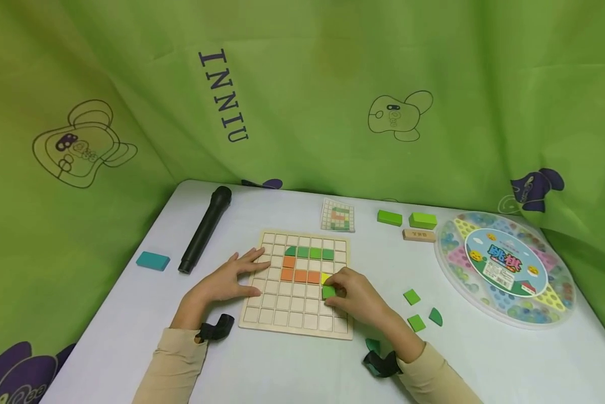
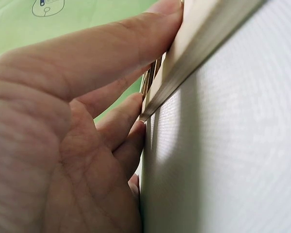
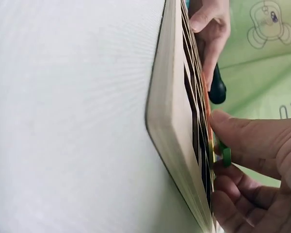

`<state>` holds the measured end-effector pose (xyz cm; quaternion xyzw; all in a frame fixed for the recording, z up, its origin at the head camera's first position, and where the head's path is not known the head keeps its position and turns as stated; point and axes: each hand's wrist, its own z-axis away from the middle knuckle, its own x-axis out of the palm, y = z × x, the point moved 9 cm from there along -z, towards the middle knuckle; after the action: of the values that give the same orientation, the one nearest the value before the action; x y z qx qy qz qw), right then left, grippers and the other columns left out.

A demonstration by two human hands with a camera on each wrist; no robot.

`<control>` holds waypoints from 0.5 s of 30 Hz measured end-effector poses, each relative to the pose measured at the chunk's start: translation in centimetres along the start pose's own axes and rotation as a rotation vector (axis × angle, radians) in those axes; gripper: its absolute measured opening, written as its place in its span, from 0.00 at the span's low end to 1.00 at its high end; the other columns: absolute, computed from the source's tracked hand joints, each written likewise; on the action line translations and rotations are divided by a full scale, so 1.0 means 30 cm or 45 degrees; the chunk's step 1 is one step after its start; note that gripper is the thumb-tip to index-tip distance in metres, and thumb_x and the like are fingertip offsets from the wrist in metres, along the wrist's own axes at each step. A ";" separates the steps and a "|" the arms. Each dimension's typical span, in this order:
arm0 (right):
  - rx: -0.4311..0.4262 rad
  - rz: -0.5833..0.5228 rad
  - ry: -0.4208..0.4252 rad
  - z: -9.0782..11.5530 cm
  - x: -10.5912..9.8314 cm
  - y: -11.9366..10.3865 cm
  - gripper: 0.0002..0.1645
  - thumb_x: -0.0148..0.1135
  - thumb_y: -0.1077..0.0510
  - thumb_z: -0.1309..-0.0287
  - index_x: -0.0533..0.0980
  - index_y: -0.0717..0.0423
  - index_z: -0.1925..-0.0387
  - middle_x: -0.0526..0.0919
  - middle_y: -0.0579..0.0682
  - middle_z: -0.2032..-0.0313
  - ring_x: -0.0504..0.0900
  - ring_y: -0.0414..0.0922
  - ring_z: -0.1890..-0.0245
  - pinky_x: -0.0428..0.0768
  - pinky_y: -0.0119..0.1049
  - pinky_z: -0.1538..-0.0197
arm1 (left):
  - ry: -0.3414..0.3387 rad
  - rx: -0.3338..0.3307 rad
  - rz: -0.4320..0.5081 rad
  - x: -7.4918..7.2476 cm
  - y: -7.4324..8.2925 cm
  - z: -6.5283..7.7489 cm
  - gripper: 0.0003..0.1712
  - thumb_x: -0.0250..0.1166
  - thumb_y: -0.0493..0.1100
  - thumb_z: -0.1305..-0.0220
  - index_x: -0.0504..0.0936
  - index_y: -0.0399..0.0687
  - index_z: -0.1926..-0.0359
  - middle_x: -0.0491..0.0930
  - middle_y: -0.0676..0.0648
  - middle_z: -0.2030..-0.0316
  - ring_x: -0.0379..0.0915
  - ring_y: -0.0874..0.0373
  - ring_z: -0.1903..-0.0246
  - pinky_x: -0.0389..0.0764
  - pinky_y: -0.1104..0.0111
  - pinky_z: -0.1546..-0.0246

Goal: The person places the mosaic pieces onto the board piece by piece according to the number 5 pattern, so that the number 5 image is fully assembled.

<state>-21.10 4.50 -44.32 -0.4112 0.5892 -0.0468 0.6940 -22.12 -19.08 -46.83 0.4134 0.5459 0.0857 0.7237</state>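
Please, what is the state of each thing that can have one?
Grid board, flat, partly filled with coloured tiles
Left hand, spread, touching the board
Right hand, pinching a green tile
Green tile, held
Loose green tiles, off the board
Pattern card, flat, printed side up
Microphone, lying down
Round game set, flat, label up
Teal block, lying
Green blocks, lying
Wooden block, lying

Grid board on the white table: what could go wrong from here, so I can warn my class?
The right hand pinches a green square close to the yellow piece, so it might nudge that piece out of place. In the head view, a dark green piece shows right by the black wrist camera, which could sweep it aside. The left hand touches the grid board at its left side; an uneven push might shift the board.
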 end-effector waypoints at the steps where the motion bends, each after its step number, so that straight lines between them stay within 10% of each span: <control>1: -0.002 0.015 0.001 -0.001 0.003 -0.002 0.17 0.73 0.55 0.53 0.81 0.54 0.60 0.77 0.42 0.65 0.71 0.39 0.68 0.73 0.29 0.65 | 0.001 0.001 -0.004 -0.002 0.002 0.000 0.39 0.70 0.52 0.47 0.70 0.47 0.35 0.52 0.42 0.27 0.41 0.42 0.27 0.36 0.44 0.29; 15: -0.019 0.148 0.015 0.003 0.016 -0.015 0.19 0.74 0.54 0.54 0.80 0.53 0.58 0.77 0.43 0.62 0.73 0.38 0.63 0.78 0.36 0.57 | 0.020 0.017 -0.005 -0.001 -0.003 0.001 0.39 0.71 0.52 0.48 0.70 0.47 0.35 0.53 0.41 0.28 0.42 0.41 0.27 0.36 0.42 0.30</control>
<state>-20.69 3.99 -44.42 -0.3813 0.6164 -0.0044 0.6889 -22.14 -19.18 -46.87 0.4166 0.5530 0.0839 0.7167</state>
